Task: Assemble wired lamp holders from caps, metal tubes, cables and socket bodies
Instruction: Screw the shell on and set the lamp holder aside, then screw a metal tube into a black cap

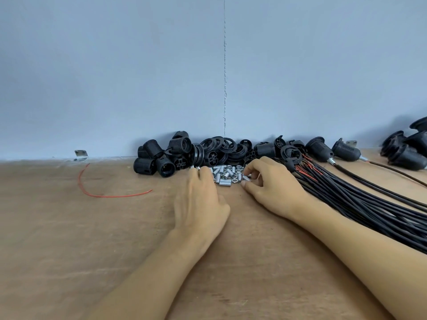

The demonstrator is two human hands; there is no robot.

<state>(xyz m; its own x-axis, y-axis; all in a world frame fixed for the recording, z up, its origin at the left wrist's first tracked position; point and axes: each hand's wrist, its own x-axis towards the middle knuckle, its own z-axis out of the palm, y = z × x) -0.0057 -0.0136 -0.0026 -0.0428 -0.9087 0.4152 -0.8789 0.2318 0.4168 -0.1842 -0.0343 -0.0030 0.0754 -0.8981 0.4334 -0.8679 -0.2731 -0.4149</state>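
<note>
A heap of small silver metal tubes and nuts (pixel 227 175) lies on the wooden table against the wall. My left hand (pixel 199 204) rests flat beside the heap, its straight fingertips touching the tubes at the left edge. My right hand (pixel 269 183) pinches one metal tube (pixel 246 178) between thumb and fingers at the heap's right edge. Black socket bodies (pixel 159 158) and caps and rings (pixel 221 150) pile up behind the heap. A bundle of black cables (pixel 351 192) with red wire ends runs off to the right.
Assembled lamp holders with cables (pixel 346 151) lie at the right by the wall, more black parts (pixel 406 148) beyond them. A loose red wire (pixel 97 192) curves on the table (pixel 69 239) at the left. A metal bracket (pixel 80 154) sits at the wall.
</note>
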